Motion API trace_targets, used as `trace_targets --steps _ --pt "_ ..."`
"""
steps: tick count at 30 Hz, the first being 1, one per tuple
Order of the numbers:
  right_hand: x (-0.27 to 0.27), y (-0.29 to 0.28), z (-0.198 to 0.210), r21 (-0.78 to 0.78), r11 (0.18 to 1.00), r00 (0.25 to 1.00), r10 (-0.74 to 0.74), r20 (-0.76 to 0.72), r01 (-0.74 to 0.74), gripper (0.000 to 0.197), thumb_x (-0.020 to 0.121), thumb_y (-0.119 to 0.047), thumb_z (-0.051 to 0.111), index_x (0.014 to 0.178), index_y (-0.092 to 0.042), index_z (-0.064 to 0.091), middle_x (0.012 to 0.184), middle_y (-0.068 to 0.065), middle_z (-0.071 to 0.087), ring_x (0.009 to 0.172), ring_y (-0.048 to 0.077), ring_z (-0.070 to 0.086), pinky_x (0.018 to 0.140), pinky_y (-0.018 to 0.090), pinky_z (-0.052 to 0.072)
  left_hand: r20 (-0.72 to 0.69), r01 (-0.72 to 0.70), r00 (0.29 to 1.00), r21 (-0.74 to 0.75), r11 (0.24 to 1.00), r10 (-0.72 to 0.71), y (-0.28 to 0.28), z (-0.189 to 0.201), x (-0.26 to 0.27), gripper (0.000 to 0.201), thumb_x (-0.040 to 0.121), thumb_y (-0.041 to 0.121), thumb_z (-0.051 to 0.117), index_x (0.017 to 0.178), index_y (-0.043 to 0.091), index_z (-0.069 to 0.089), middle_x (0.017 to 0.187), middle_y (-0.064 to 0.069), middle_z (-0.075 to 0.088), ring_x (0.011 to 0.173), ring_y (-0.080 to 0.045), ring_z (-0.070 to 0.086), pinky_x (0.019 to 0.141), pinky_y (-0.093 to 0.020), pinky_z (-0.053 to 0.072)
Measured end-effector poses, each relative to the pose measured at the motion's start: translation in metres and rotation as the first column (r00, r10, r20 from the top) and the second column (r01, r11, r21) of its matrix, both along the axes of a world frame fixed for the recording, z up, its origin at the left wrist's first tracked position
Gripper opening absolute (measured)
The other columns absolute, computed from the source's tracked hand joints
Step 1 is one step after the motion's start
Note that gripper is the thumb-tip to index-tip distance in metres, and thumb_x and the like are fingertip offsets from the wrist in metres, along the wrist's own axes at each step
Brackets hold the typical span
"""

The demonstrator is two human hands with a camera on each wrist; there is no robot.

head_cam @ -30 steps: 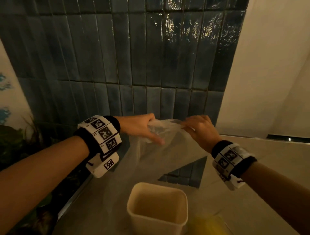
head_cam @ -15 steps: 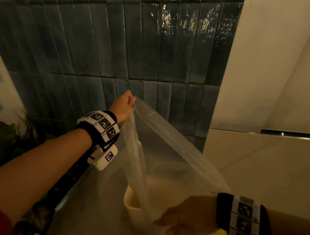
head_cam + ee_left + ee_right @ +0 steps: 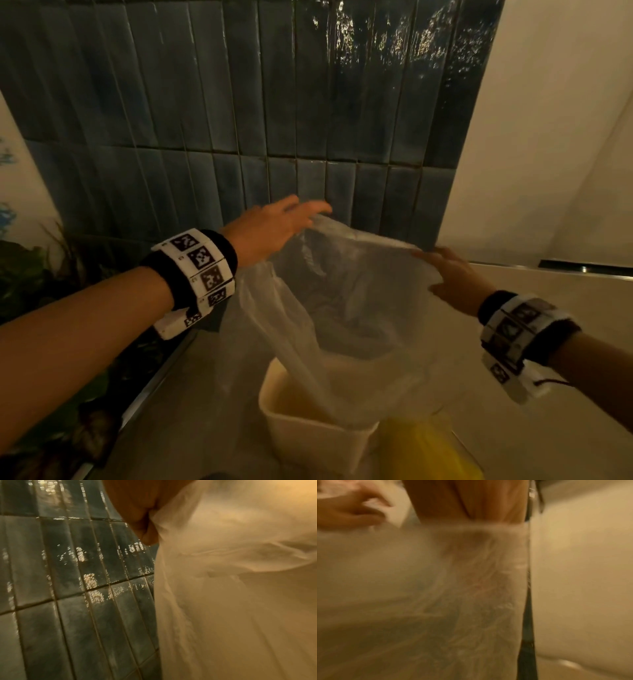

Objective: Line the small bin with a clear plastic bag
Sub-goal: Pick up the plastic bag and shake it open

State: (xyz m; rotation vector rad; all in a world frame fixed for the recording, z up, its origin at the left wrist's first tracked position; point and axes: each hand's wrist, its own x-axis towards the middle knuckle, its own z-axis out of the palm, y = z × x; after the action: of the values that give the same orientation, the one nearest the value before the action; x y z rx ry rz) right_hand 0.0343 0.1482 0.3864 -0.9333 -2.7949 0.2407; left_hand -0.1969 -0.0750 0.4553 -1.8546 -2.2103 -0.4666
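Note:
A small cream bin (image 3: 308, 437) stands on the counter at the bottom centre of the head view. Above it hangs a clear plastic bag (image 3: 346, 308), its mouth spread wide and its lower end dipping into the bin. My left hand (image 3: 301, 216) pinches the bag's rim at the far left. My right hand (image 3: 442, 270) pinches the rim at the right. In the left wrist view the bag (image 3: 231, 588) fills the right side below the fingers (image 3: 147, 534). The right wrist view is blurred, with the bag (image 3: 436, 601) draped over my fingers (image 3: 481, 504).
A dark blue tiled wall (image 3: 274, 102) rises right behind the bag. A pale wall (image 3: 565, 137) closes the right side. Something yellow (image 3: 424, 452) lies beside the bin at the front right. Dark plants (image 3: 30, 281) crowd the left edge of the counter (image 3: 565, 428).
My right hand rose from beside the bin to the bag's right rim. My left hand came down a little. The bag's mouth went from a stretched sheet to a wide opening.

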Motion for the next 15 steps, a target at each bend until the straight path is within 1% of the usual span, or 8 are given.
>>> trace_targets --steps 1,3,5,7,9,11,12,15 --pt "0.003 0.004 -0.001 -0.06 0.998 0.999 -0.003 -0.032 0.001 0.079 0.086 -0.002 0.057 0.147 -0.031 0.014 0.151 0.016 0.031 0.132 0.033 0.039 0.108 0.039 0.033 -0.152 -0.001 0.988 -0.106 0.994 -0.016 -0.002 -0.004 0.002 0.046 0.098 0.022 0.039 0.137 0.045 0.03 0.118 0.004 0.043 0.079 -0.017 0.056 0.071 -0.03 0.052" --pt "0.007 0.007 -0.001 -0.073 0.997 0.995 -0.007 -0.099 0.0 0.075 0.087 0.005 0.05 0.149 -0.02 0.014 0.146 0.016 0.039 0.13 0.032 0.042 0.106 0.037 0.035 -0.321 -0.021 0.944 -0.287 0.958 -0.076 -0.003 -0.013 0.004 0.04 0.097 0.025 0.038 0.133 0.042 0.036 0.127 0.003 0.04 0.076 -0.019 0.056 0.068 -0.03 0.051" --pt "0.006 0.01 0.0 -0.087 0.996 0.989 -0.009 -0.151 -0.004 0.083 0.084 0.012 0.049 0.15 -0.019 0.007 0.148 0.016 0.033 0.124 0.035 0.046 0.1 0.038 0.041 -0.357 -0.043 0.926 -0.413 0.91 -0.119 -0.002 -0.022 0.008 0.039 0.096 0.037 0.037 0.135 0.038 0.037 0.135 -0.003 0.038 0.087 -0.023 0.06 0.076 -0.033 0.051" --pt "0.004 0.014 0.003 -0.16 0.987 0.975 -0.031 -0.22 -0.005 0.094 0.081 0.016 0.051 0.15 -0.022 0.001 0.15 0.015 0.026 0.111 0.037 0.05 0.085 0.04 0.051 -0.379 -0.122 0.92 -0.51 0.851 -0.095 0.001 -0.035 0.007 0.065 0.09 0.052 0.045 0.146 0.036 0.017 0.144 -0.007 0.03 0.105 -0.027 0.059 0.09 -0.038 0.049" --pt "0.004 0.021 0.009 -0.2 0.979 0.951 -0.105 -0.292 0.047 0.094 0.081 0.016 0.049 0.15 -0.019 -0.004 0.152 0.014 0.02 0.121 0.037 0.045 0.091 0.038 0.046 -0.377 -0.206 0.926 -0.514 0.833 -0.003 0.003 -0.047 0.005 0.089 0.083 0.057 0.053 0.149 0.034 -0.002 0.146 -0.009 0.03 0.11 -0.033 0.058 0.095 -0.043 0.047" --pt "0.004 0.026 0.013 -0.176 0.977 0.916 -0.176 -0.36 0.118 0.085 0.085 0.011 0.044 0.149 -0.015 -0.006 0.151 0.016 0.021 0.13 0.037 0.036 0.105 0.037 0.034 -0.38 -0.273 0.92 -0.443 0.854 0.097 0.003 -0.058 -0.001 0.089 0.087 0.046 0.053 0.148 0.033 -0.011 0.141 -0.01 0.036 0.105 -0.034 0.061 0.089 -0.043 0.049" --pt "0.005 0.026 0.015 -0.133 0.982 0.905 -0.177 -0.387 0.135 0.083 0.087 0.006 0.046 0.149 -0.014 -0.006 0.148 0.018 0.023 0.126 0.039 0.039 0.105 0.039 0.035 -0.374 -0.31 0.915 -0.411 0.857 0.152 0.002 -0.063 -0.006 0.087 0.09 0.036 0.051 0.147 0.031 -0.015 0.141 -0.011 0.036 0.104 -0.034 0.061 0.086 -0.043 0.048" --pt "0.011 0.021 0.017 0.097 0.984 0.961 -0.121 -0.25 0.149 0.112 0.077 -0.028 0.072 0.147 -0.018 -0.015 0.139 0.018 0.026 0.104 0.039 0.053 0.086 0.046 0.049 -0.282 -0.416 0.9 -0.324 0.85 0.333 -0.003 -0.077 -0.024 0.099 0.089 0.02 0.054 0.143 0.031 -0.028 0.142 -0.013 0.036 0.105 -0.035 0.061 0.086 -0.044 0.05"
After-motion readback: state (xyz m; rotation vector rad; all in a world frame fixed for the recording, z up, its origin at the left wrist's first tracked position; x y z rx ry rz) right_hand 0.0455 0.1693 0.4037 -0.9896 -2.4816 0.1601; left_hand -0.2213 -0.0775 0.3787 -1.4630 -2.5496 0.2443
